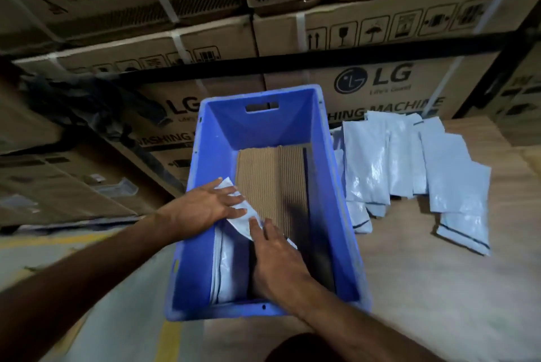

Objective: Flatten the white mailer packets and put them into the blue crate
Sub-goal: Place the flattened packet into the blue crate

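The blue crate stands in the middle of the view on a wooden surface. Both my hands are inside it. My left hand lies flat with straight fingers on a white mailer packet near the crate's left wall. My right hand presses the same packet from the near side, fingers straight. Under it, more white packets lie along the left wall. A piece of brown corrugated cardboard covers the crate's floor. Several white mailer packets lie spread on the surface right of the crate.
Stacked cardboard appliance boxes fill the shelving behind the crate and to the left. The wooden surface extends right and toward me. Grey floor with a yellow line lies at the lower left.
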{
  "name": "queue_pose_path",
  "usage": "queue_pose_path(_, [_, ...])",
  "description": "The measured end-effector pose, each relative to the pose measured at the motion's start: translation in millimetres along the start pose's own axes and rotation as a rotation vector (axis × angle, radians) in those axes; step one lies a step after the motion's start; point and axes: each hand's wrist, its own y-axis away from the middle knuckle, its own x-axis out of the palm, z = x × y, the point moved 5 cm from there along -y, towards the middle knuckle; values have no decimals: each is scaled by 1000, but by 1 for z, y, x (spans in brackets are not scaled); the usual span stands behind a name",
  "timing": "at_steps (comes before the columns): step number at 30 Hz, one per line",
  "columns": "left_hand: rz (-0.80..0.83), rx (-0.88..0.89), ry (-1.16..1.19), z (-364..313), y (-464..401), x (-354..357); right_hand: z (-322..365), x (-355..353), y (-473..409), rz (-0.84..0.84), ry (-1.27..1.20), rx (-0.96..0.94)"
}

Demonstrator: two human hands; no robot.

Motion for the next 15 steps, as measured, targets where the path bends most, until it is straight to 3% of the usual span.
queue_pose_path(4, [29,219,-127,0,-34,12,8,24,-13,110,-99,220])
queue_pose_path(7, [235,309,-69,-3,-61,35,15,46,-27,259,-177,343])
queue_pose_path(10, [309,322,67,-8,-77,45,26,62,-33,379,-301,436])
queue_pose_path(15, [380,312,216,-5,-81,67,36,93,-40,309,-493,434])
